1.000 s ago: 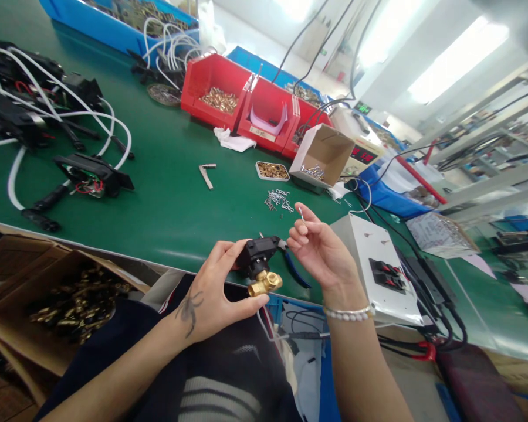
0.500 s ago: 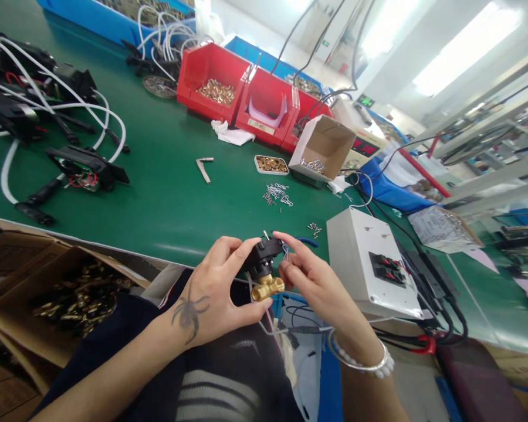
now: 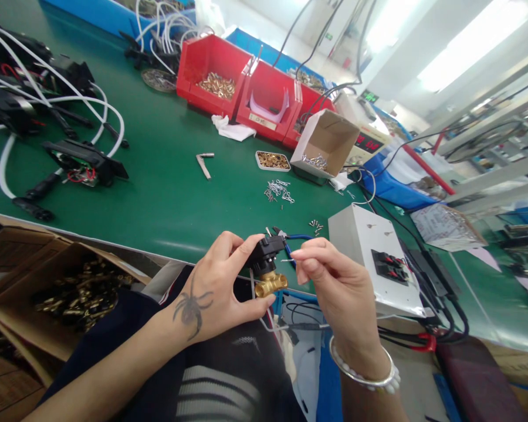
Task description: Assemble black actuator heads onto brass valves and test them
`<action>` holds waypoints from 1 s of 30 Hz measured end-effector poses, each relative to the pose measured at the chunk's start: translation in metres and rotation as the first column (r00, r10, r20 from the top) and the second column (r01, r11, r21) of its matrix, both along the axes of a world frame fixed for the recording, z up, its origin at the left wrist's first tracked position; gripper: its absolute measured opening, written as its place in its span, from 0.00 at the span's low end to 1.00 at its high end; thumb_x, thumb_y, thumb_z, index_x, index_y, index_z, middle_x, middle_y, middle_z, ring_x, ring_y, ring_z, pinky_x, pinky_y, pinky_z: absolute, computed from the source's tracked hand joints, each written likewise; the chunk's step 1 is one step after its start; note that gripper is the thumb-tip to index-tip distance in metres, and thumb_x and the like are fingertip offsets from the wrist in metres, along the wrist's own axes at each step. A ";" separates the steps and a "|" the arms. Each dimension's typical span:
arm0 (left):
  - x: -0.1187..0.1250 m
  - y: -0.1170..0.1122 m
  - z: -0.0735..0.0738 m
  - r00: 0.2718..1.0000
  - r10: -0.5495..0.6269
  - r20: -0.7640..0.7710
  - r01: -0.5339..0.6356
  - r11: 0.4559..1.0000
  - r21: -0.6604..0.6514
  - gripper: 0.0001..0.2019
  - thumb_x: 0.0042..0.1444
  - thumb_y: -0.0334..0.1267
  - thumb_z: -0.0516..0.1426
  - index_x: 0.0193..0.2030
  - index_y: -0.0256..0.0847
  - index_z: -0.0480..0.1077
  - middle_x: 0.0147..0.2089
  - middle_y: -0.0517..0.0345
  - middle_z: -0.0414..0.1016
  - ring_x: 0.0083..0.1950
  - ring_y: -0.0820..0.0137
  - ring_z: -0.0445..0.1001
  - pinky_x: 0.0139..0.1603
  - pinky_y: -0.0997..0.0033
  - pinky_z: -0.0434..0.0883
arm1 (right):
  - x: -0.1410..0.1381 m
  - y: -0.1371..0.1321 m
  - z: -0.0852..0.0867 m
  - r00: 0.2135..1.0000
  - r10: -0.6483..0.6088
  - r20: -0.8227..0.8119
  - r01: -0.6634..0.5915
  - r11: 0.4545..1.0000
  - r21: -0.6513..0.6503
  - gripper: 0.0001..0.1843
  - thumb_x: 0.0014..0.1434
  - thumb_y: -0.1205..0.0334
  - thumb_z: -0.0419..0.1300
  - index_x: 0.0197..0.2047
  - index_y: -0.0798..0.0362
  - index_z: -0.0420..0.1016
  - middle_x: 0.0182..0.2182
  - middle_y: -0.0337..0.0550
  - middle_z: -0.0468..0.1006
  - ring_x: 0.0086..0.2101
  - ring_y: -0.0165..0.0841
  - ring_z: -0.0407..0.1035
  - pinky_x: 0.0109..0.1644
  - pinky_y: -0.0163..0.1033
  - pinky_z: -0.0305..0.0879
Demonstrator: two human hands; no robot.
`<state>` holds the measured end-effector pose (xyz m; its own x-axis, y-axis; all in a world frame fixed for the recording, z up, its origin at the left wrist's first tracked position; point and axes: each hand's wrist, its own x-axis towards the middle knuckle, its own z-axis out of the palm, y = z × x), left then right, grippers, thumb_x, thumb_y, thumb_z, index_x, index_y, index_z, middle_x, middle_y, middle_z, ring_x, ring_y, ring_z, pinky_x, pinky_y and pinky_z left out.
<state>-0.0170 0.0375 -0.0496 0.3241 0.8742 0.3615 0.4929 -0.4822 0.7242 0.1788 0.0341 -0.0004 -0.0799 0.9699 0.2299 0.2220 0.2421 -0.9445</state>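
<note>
My left hand (image 3: 220, 287) is wrapped around a valve with a black plastic head (image 3: 263, 253) and a brass threaded body (image 3: 270, 285), held over the bench's front edge. To the right of it, my right hand (image 3: 334, 275) pinches a thin metal pin (image 3: 286, 260) between thumb and forefinger. The pin's tip points left at the neck below the black head; whether it touches cannot be made out. Just behind the valve lie blue-handled cutters (image 3: 297, 237), partly hidden. Hairpin clips (image 3: 279, 190) and small screws (image 3: 315, 227) lie loose on the green bench (image 3: 167, 199).
Red bins (image 3: 211, 76), a tray of brass parts (image 3: 272, 160) and a cardboard box (image 3: 323, 143) stand at the back. A white switch box (image 3: 369, 258) is at right. Black units with white cables (image 3: 85, 163) lie at left. A carton of brass fittings (image 3: 83, 293) stands below.
My right hand has drawn back to the right from the valve's black head, turning so the pin points left. My left hand still holds the valve, nearly in place.
</note>
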 end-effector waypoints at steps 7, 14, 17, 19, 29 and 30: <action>-0.002 0.000 -0.001 1.000 -0.009 -0.004 0.009 1.000 -0.003 0.35 0.53 0.44 0.63 0.66 0.37 0.62 0.48 0.52 0.66 0.47 0.62 0.72 0.47 0.62 0.76 | -0.010 -0.001 0.009 0.928 -0.014 0.373 -0.032 0.993 0.117 0.14 0.65 0.72 0.60 0.46 0.45 0.83 0.38 0.37 0.78 0.41 0.27 0.73 0.45 0.32 0.70; 0.000 0.001 0.002 1.000 -0.014 -0.010 0.014 1.000 -0.010 0.34 0.53 0.44 0.63 0.66 0.37 0.62 0.48 0.52 0.66 0.48 0.62 0.72 0.47 0.62 0.75 | -0.014 0.001 0.015 0.853 -0.054 0.519 -0.072 0.973 0.220 0.09 0.64 0.76 0.61 0.38 0.52 0.77 0.35 0.36 0.80 0.38 0.26 0.74 0.45 0.30 0.69; -0.001 0.002 0.002 1.000 -0.017 -0.011 0.016 1.000 -0.009 0.34 0.53 0.44 0.63 0.66 0.38 0.63 0.48 0.53 0.66 0.47 0.62 0.72 0.47 0.62 0.75 | -0.016 0.004 0.017 0.825 -0.025 0.564 -0.117 0.970 0.214 0.09 0.64 0.77 0.60 0.38 0.54 0.77 0.35 0.38 0.80 0.38 0.27 0.74 0.44 0.30 0.69; -0.001 0.002 0.002 1.000 -0.025 -0.011 0.025 1.000 -0.016 0.34 0.53 0.44 0.63 0.66 0.38 0.63 0.48 0.53 0.66 0.47 0.63 0.72 0.47 0.62 0.75 | -0.015 0.005 0.019 0.817 0.002 0.577 -0.138 0.972 0.192 0.10 0.63 0.78 0.60 0.37 0.54 0.77 0.34 0.38 0.80 0.38 0.27 0.74 0.43 0.30 0.69; -0.002 0.005 0.006 0.997 -0.066 -0.029 0.066 0.998 -0.021 0.35 0.52 0.44 0.65 0.65 0.34 0.64 0.46 0.52 0.66 0.45 0.63 0.71 0.46 0.61 0.77 | -0.012 0.013 0.029 0.712 0.089 0.697 -0.305 0.933 0.192 0.11 0.61 0.81 0.60 0.36 0.57 0.77 0.35 0.41 0.79 0.38 0.28 0.74 0.42 0.29 0.69; -0.002 0.004 0.007 0.997 -0.067 -0.028 0.066 0.998 -0.021 0.36 0.52 0.44 0.65 0.66 0.33 0.64 0.46 0.52 0.66 0.45 0.63 0.71 0.46 0.60 0.76 | -0.012 0.013 0.027 0.712 0.086 0.697 -0.309 0.929 0.202 0.11 0.61 0.81 0.60 0.37 0.57 0.77 0.36 0.42 0.79 0.38 0.28 0.74 0.42 0.29 0.69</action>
<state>-0.0194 0.0420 -0.0430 0.3917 0.8572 0.3344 0.4805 -0.5005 0.7201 0.1667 0.0475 0.0268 -0.5019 0.8119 0.2984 0.6782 0.5834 -0.4468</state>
